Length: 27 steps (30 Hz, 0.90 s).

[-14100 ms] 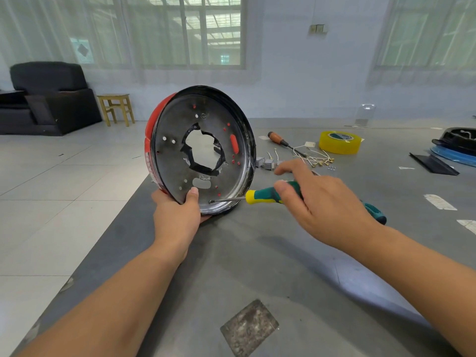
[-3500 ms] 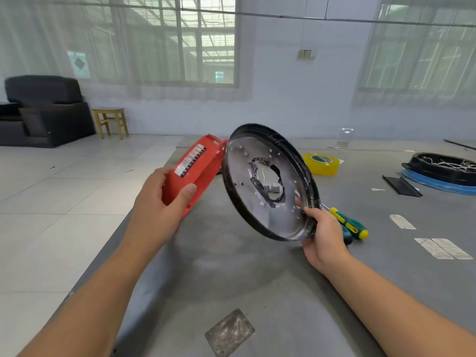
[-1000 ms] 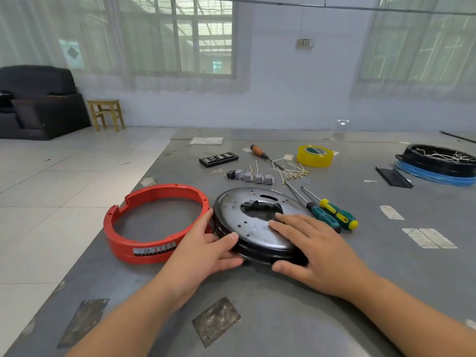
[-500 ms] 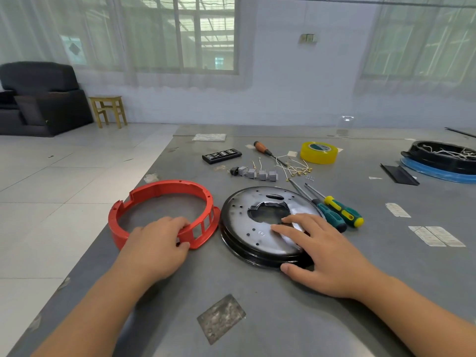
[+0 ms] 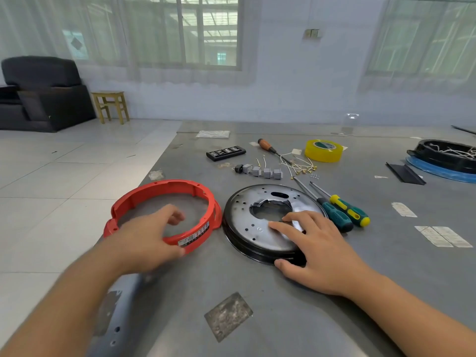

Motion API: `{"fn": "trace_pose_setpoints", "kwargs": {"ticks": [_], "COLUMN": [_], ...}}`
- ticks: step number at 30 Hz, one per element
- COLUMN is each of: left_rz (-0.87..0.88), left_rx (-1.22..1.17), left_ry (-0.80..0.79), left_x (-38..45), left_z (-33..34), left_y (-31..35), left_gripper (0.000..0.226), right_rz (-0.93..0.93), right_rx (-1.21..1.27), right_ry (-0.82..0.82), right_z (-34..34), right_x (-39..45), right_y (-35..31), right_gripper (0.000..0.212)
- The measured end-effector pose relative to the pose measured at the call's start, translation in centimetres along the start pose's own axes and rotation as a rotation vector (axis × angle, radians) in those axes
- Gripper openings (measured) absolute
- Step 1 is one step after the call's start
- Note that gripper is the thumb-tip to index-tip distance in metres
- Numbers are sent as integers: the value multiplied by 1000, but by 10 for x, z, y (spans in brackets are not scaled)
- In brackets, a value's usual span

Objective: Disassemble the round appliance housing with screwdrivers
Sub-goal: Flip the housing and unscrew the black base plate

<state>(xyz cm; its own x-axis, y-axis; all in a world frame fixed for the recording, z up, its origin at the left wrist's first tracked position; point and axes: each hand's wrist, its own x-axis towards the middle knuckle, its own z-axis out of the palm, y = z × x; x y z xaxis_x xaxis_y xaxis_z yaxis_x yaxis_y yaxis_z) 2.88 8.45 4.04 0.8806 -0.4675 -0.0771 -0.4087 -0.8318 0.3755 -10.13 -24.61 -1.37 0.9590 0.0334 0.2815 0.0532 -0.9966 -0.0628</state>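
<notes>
The housing lies in two parts on the grey table (image 5: 283, 318). A red plastic ring (image 5: 164, 186) sits at the left, and a round metal plate (image 5: 247, 215) with a jagged centre hole lies just right of it. My left hand (image 5: 146, 238) grips the ring's near rim, thumb outside by the label and fingers curled inside. My right hand (image 5: 316, 251) rests flat on the plate with straight fingers, its thumb at the near edge. Two green-handled screwdrivers (image 5: 345, 215) lie side by side right of the plate, untouched.
Behind the plate lie grey connectors (image 5: 262, 172), thin wires, an orange-handled screwdriver (image 5: 265, 145), a black bit case (image 5: 226, 152) and yellow tape (image 5: 324, 150). A black round part on a blue base (image 5: 445, 158) sits far right. The table's left edge runs close beside the ring.
My left hand left the plate and took the red ring's near rim; the ring has turned, its label now at front right. My right hand stays on the plate.
</notes>
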Motion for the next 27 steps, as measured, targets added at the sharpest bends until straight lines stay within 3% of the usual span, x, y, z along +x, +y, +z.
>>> {"fn": "trace_pose_setpoints", "kwargs": {"ticks": [2, 5, 12, 17, 20, 22, 24, 27], "left_rz": [-79, -59, 144, 266, 211, 148, 186, 243], "left_rx": [219, 302, 84, -2, 138, 186, 119, 8], "left_ry": [-64, -20, 249, 325, 380, 316, 280, 287], "left_x": [-4, 0, 20, 22, 17, 16, 17, 19], "left_z": [-14, -12, 32, 35, 29, 31, 37, 45], "left_y": [-15, -17, 14, 8, -11, -19, -22, -23], "left_gripper": [32, 24, 31, 46, 39, 33, 34, 38], "right_rz": [1, -11, 2, 9, 0, -8, 51, 322], "right_rx": [2, 3, -8, -12, -13, 11, 114, 119], "right_ry": [2, 27, 73, 68, 49, 50, 120, 262], "right_z": [1, 4, 10, 10, 9, 6, 0, -12], "right_x": [0, 3, 11, 13, 10, 13, 21, 35], "right_y": [-1, -7, -17, -16, -14, -13, -5, 28], "right_gripper": [76, 75, 71, 74, 75, 71, 67, 56]}}
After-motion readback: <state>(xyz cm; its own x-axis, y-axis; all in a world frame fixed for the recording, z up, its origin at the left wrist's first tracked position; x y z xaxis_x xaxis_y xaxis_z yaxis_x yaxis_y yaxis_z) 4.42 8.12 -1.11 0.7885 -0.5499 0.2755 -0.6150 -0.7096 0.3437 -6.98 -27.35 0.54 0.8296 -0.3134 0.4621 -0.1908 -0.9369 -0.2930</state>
